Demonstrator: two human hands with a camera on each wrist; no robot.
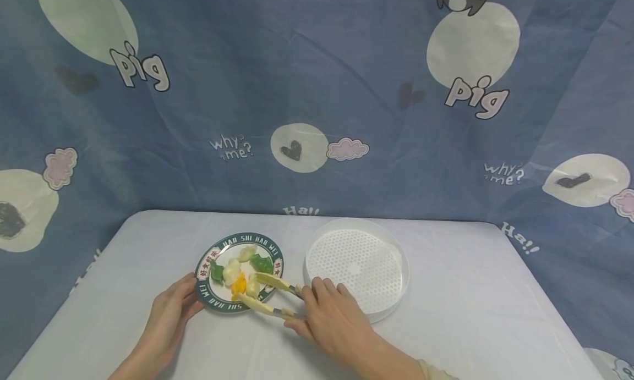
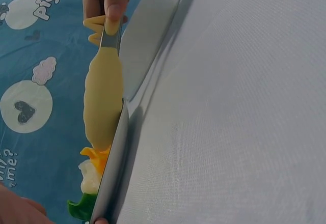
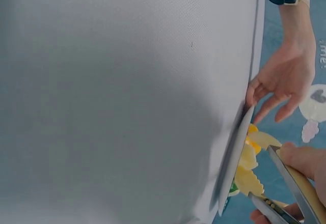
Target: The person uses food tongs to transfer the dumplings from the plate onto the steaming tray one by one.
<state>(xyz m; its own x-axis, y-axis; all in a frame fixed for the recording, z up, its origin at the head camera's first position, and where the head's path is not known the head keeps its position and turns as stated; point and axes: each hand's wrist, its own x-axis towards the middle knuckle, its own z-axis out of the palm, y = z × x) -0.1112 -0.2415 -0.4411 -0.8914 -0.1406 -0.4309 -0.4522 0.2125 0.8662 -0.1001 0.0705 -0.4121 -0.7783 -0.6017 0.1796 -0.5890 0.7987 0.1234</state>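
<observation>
While the left hand (image 1: 170,308) holds the green-rimmed plate (image 1: 223,304) at its left edge, the right hand (image 1: 342,320) grips tongs (image 1: 260,306).
Their parted tips flank a pale yellow piece (image 1: 252,286), near right on the plate; right of it, a perforated tray (image 1: 354,253).

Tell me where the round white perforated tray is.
In the head view, the perforated tray sits on the white-covered table, right of the green-rimmed plate, with the right hand overlapping its lower left edge.

Right hand (image 3: 307,161) grips tongs (image 3: 294,183) at yellow pieces (image 3: 248,159) on plate (image 3: 236,157); left hand (image 3: 286,75) holds rim.
</observation>
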